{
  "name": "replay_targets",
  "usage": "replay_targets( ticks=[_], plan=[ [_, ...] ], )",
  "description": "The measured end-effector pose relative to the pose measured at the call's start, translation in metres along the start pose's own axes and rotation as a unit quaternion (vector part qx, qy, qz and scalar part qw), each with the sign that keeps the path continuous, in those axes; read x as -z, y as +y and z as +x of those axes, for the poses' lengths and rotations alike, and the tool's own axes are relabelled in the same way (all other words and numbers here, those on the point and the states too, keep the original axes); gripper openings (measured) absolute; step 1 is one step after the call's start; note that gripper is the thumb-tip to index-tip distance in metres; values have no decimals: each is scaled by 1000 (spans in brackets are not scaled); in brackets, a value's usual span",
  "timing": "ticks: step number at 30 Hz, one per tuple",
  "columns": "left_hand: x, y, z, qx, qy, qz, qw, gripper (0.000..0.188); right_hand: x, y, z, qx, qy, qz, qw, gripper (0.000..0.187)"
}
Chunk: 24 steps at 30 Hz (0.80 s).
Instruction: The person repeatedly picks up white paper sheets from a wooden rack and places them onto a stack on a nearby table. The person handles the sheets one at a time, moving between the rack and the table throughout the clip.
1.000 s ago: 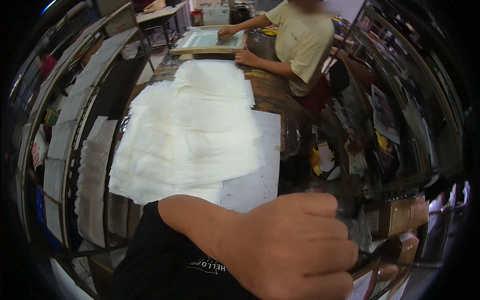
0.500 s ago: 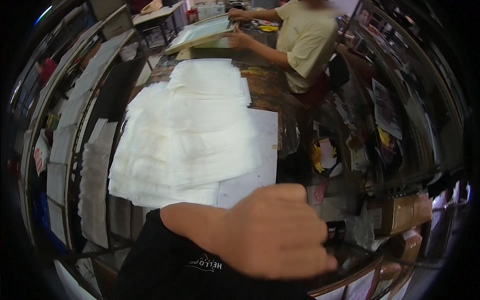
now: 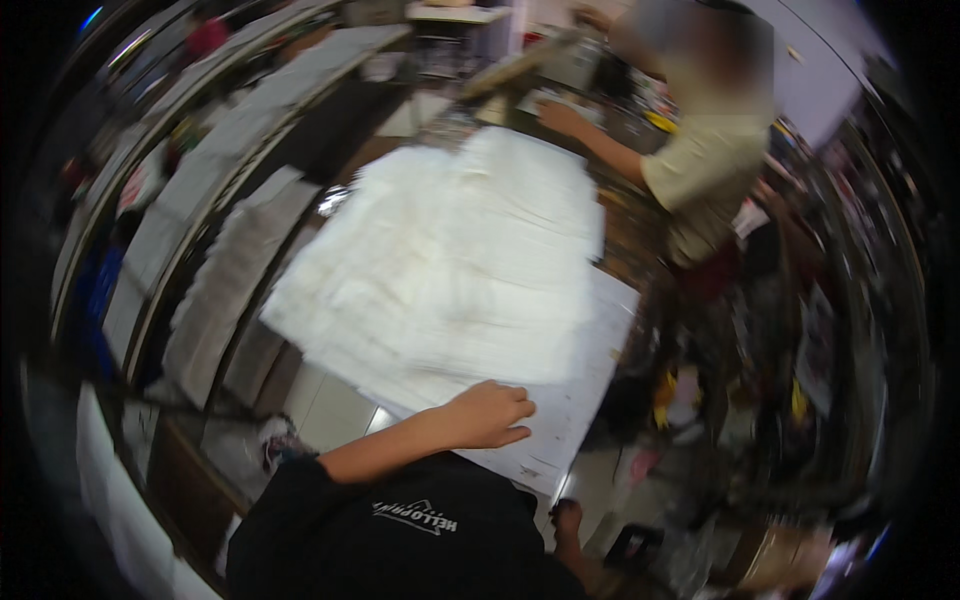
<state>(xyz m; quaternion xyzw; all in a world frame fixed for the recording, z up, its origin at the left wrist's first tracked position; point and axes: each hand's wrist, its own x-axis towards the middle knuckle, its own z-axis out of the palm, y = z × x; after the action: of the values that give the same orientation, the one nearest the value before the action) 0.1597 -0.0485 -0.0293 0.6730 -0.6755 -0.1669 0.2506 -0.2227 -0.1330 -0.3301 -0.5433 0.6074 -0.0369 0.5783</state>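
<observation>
Your left hand [image 3: 490,413] rests with its grip loosely curled, pinching nothing, on the large white printed sheet [image 3: 580,400] beneath the broad stack of thin white fabric pieces [image 3: 450,260] on the desk [image 3: 320,410]. Your right hand is out of view.

The stack of white sheets [image 3: 450,260] looks like thin, matt paper or fabric, soft and slightly rumpled at the edges. Under it lies a flat white board [image 3: 575,415], smooth and matt, like card. The black shirt [image 3: 400,540] is matt cloth. The co-worker's beige shirt [image 3: 705,160] is plain matt cloth too.
</observation>
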Motion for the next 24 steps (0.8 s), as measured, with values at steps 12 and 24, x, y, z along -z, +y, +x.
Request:
replay_targets(
  ticks=[12,24],
  plan=[
    [0,15,-9,62,6,62,996,29,5,18,84,61,-207,-225,950,20],
    [11,27,2,61,-23,31,997,30,35,58,121,-21,-62,41,997,26]
  ],
)
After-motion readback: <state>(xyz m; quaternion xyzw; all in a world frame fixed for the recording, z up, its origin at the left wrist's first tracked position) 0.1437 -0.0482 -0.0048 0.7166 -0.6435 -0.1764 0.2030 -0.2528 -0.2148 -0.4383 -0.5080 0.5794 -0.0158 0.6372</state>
